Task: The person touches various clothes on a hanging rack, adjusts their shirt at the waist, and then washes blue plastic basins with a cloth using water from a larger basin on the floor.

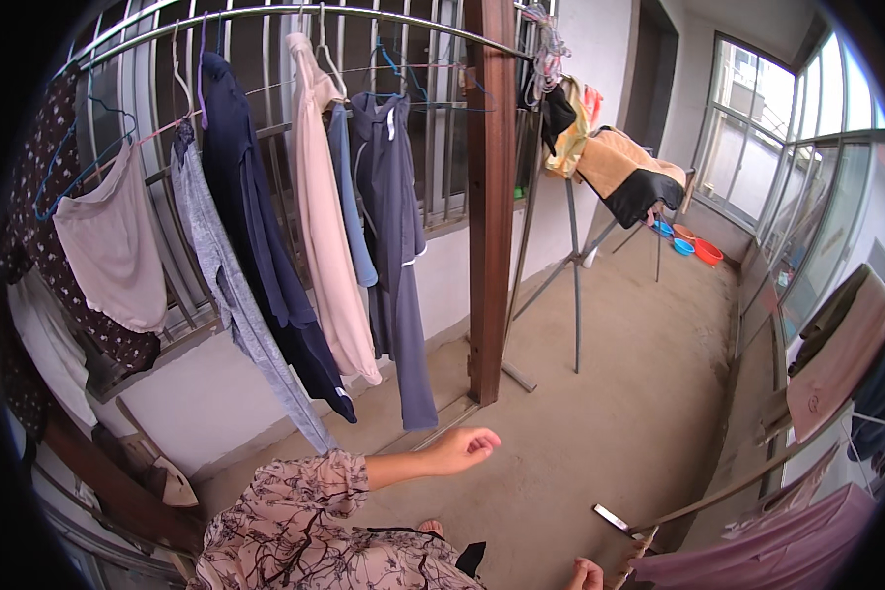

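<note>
My left hand (466, 450) is held out in front of my body with loosely curled fingers, and nothing shows in it. The nearest garment to it is a grey-blue pair of trousers (411, 354) on a hanger. Low at the bottom edge, my right hand (587, 574) is partly cut off by the frame, its fingers bent; what it may hold cannot be told. Beside it hangs a mauve cloth (767, 542). On the rail (265, 11) at the left hang a pale pink garment (324, 221), a navy garment (254, 214) and light grey trousers (228, 287).
A brown wooden post (490, 221) stands past the hung clothes. Farther along is a folding rack (577, 258) draped with a tan and black cloth (627, 173). Several basins (708, 251) lie on the concrete floor (612, 398) at the far end. More clothes hang along the right, by the windows.
</note>
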Demonstrator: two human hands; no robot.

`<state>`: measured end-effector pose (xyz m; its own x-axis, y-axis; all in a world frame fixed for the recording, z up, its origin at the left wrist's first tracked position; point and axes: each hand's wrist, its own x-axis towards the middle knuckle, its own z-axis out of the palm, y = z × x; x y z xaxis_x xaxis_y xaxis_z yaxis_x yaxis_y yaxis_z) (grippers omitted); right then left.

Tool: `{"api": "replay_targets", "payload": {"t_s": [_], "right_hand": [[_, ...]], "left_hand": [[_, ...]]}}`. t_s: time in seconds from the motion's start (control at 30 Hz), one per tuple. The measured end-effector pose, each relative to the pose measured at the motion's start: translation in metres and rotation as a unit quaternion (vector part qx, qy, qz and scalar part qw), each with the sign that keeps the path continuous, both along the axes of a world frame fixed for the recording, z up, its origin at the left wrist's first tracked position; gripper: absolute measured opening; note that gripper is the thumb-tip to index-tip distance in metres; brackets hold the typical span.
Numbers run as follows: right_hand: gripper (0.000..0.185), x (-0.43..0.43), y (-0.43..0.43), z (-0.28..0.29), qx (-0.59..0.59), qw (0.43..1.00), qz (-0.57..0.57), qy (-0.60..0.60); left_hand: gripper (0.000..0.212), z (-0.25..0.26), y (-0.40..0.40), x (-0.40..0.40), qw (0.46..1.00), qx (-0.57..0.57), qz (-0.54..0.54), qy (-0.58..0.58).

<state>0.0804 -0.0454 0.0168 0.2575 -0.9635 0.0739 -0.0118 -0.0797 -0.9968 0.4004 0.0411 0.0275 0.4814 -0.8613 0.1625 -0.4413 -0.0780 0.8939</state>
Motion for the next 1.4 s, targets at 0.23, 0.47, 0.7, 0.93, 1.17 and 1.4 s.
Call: {"api": "replay_targets", "payload": {"t_s": [0.23,0.47,0.7,0.93,1.17,1.4], "right_hand": [[0.022,0.101,-0.031,0.035,0.090,0.984,0.142,0.052],[0.022,0.199,-0.044,0.019,-0.002,0.968,0.247,0.039],[0.101,0.288,-0.064,-0.020,-0.079,0.918,0.271,0.278],[0.078,0.368,-0.090,-0.088,-0.134,0.858,0.352,0.349],[0.020,0.383,-0.174,-0.143,0.289,0.913,0.280,0.065],[0.030,0.380,-0.225,-0.122,0.296,0.918,0.229,0.128]], "left_hand": [[0.065,0.043,0.027,0.107,0.909,-0.216,0.314,-0.167],[0.056,-0.038,-0.002,0.281,0.800,-0.003,0.594,-0.083],[0.040,0.021,-0.088,0.196,0.740,-0.265,0.355,0.505],[0.037,0.147,-0.066,0.155,0.702,-0.443,0.081,0.551],[0.041,0.179,-0.056,0.180,0.724,-0.503,0.283,0.378],[0.040,0.120,-0.066,0.171,0.670,-0.442,0.439,0.403]]}}
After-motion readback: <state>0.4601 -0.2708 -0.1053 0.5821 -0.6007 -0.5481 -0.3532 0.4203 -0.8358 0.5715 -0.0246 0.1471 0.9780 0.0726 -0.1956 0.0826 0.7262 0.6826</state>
